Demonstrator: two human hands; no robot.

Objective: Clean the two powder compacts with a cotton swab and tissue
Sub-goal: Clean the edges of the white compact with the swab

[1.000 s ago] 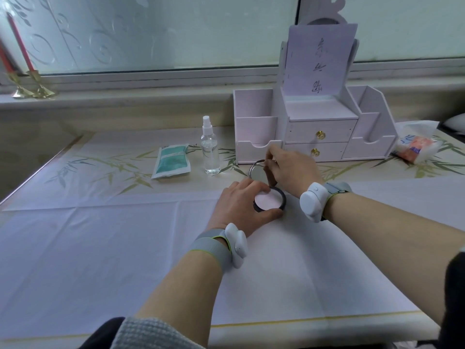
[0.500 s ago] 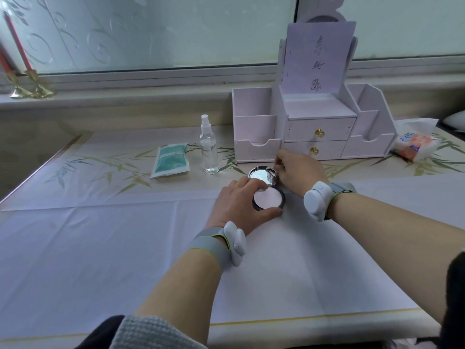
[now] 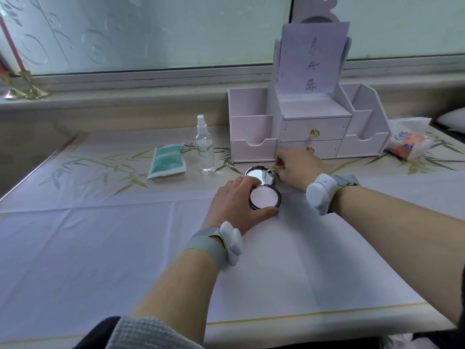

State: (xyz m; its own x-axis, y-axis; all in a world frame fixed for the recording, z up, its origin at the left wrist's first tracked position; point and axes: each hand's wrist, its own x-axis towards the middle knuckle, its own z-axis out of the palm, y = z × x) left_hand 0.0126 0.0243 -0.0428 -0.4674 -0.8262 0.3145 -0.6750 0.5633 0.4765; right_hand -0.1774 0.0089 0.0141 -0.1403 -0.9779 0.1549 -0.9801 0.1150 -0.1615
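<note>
Pink powder (image 3: pixel 263 199) fills the round open compact (image 3: pixel 276 203); left hand (image 3: pixel 232 206) grips its base, right hand (image 3: pixel 298 170) pinches a swab (image 3: pixel 273 169) at the mirror (image 3: pixel 258 173).

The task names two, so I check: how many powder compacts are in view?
1. An open powder compact lies before the drawer organizer, held by the left hand. A second may be hidden.

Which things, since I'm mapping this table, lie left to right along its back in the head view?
green packet → spray bottle → white organizer → tissue pack
</note>
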